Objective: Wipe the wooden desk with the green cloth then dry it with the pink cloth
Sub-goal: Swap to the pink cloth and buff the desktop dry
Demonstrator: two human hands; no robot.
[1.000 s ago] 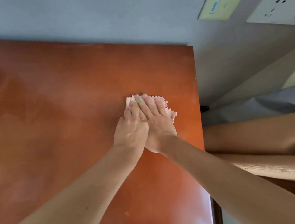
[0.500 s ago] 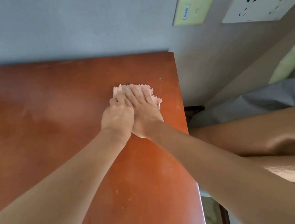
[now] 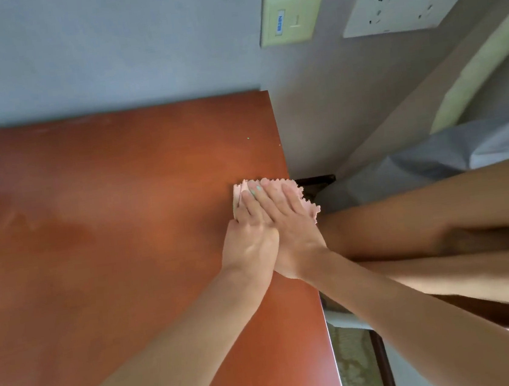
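We're pressing both hands flat on the pink cloth (image 3: 306,200) at the right edge of the wooden surface (image 3: 109,241). L hand (image 3: 249,241) is lying partly under R hand (image 3: 292,229); fingers extended, no closed grip on either, palms just pinning it. Cloth's frayed edge is overhanging the side. Green cloth not seen.

Bedroom: bed (image 3: 464,153) beside wooden desk (image 3: 109,241)
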